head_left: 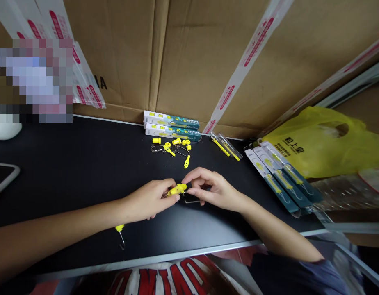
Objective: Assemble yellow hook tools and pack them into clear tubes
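Note:
My left hand point(154, 198) is closed around a spring scale, whose yellow end point(178, 189) sticks out between thumb and fingers toward the right. The rest of its body is hidden in the palm. My right hand point(209, 188) pinches at that end, with the index fingertip by the yellow cap and the thumb on a bent wire loop point(192, 200). Under my left forearm lies another yellow piece with a metal hook point(121, 239), partly covered.
Loose yellow caps point(176, 141) and wire loops point(158, 148) lie behind my hands. Clear tubes point(228, 146), printed boxes point(172, 132), more boxes point(277, 180) and a yellow bag point(325, 143) stand around. A cardboard wall point(189, 61) closes the back; a phone-like device point(3, 178) lies left.

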`<state>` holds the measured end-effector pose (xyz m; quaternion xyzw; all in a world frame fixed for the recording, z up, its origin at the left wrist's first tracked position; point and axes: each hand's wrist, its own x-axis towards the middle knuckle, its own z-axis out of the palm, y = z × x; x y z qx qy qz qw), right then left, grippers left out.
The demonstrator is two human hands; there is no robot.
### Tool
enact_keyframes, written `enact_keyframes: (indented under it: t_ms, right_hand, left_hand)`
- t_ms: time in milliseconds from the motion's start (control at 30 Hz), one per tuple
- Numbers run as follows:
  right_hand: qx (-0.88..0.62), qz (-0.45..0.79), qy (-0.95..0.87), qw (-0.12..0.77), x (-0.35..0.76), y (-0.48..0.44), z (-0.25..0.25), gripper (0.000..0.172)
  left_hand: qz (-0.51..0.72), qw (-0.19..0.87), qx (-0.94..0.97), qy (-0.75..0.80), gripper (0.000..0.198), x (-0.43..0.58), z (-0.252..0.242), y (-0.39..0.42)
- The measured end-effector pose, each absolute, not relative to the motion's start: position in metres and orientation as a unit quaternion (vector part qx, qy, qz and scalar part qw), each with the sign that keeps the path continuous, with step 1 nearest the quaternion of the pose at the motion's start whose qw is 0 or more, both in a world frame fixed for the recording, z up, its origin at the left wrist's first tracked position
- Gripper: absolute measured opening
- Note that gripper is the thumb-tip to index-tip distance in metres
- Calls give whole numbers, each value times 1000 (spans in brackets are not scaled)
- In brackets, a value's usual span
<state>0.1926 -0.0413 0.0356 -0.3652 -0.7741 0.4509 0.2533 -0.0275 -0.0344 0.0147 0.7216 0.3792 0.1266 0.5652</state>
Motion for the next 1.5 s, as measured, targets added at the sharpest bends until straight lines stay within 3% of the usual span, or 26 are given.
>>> enact_keyframes:
  t_ms: [167,300,500,633,833,1000,1267,1500]
  right_hand:
    - [-364,302,-843,258,184,-44,29,18]
    - [-359,271,-852,267,181,-45,27,16]
    - [-337,257,-862,277,174,-48,29,15]
    - [-364,295,-833,295,173,-49,26,14]
    - [-408,470,-608,493,166,-48,18,36]
    - [-432,606,-527,411,158,-48,11,33]
    - [-401,626,-491,454,154,-52,8,26]
    - [-364,641,-503,451,151,-51,6,32]
  left_hand:
    - [147,512,768,357,22,-25,22,-37]
    - [166,464,792,361,20,-23,24,-37]
    - [145,527,753,367,35,-23,19,-37]
    - [137,554,737,361,39,-24,17,-34]
    - [201,613,666,375,39,-23,21,-29]
    - [229,609,661,374,39,-23,23,-29]
    - [266,642,615,373,37,-20,14,-30]
    - [293,709,532,358,33,-15,5,-35]
